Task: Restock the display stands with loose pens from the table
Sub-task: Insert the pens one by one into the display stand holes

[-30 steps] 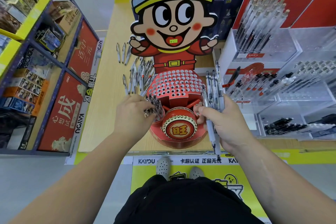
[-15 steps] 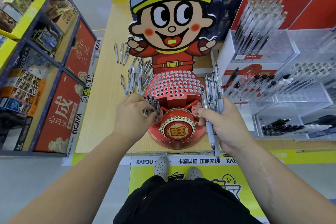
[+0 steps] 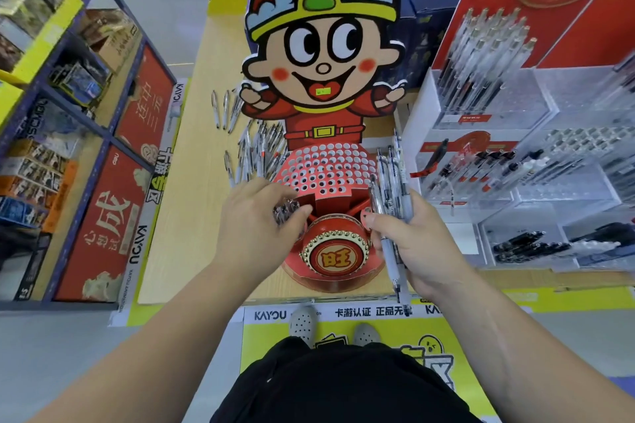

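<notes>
Gripping a pen cluster (image 3: 286,211) in the left fingers (image 3: 302,216), a longer pen bundle (image 3: 390,178) in the right fingers (image 3: 376,221). Feed pens singly, upright, into empty holes of the red display stand (image 3: 326,165) just beyond the fingers.

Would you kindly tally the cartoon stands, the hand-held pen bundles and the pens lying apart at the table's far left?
Cartoon stand: 1
Hand-held pen bundles: 2 (left bundle in the left hand, right bundle in the right hand)
Pens lying apart: 3
Total: 6
The loose heap is too tangled to count.
</notes>
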`<state>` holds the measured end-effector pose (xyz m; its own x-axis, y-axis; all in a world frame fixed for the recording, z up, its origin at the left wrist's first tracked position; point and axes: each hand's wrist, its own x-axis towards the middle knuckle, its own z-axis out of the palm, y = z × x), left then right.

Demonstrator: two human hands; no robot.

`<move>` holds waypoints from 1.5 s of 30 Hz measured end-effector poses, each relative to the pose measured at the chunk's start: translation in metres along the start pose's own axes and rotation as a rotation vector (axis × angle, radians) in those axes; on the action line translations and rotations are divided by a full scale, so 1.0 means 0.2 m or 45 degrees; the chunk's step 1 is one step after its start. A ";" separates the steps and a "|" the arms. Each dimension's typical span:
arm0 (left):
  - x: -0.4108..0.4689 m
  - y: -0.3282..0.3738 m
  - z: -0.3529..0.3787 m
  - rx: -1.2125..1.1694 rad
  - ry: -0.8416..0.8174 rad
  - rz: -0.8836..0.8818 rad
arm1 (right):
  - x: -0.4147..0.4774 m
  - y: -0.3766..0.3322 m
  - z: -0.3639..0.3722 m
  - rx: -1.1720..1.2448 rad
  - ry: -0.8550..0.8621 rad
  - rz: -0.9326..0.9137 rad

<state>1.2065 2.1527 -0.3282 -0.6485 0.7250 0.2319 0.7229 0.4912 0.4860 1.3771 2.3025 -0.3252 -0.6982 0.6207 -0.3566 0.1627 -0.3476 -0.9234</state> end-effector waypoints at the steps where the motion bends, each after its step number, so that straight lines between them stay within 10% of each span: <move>1: 0.01 0.07 -0.03 -0.132 -0.035 -0.042 | 0.00 0.00 0.01 0.008 -0.003 -0.013; 6: 0.12 0.32 -0.06 -0.939 -0.532 -0.528 | -0.01 -0.05 0.08 0.056 -0.024 -0.058; 14: 0.22 0.37 0.00 -1.528 -0.776 -0.840 | -0.05 -0.05 0.09 0.045 0.061 -0.090; 28: 0.35 0.48 0.07 -1.700 -0.888 -0.665 | -0.06 -0.11 -0.13 0.182 0.048 -0.035; 37: 0.39 0.51 0.10 -1.673 -0.524 -0.668 | -0.01 -0.13 -0.34 0.063 -0.056 0.016; 45: 0.34 0.40 0.20 -0.878 -0.170 -0.500 | -0.03 -0.12 -0.51 0.089 -0.046 0.025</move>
<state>1.2298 2.2613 -0.3060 -0.7592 0.6344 -0.1458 0.1093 0.3450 0.9322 1.4478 2.3794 -0.3149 -0.7203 0.5880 -0.3680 0.1283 -0.4085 -0.9037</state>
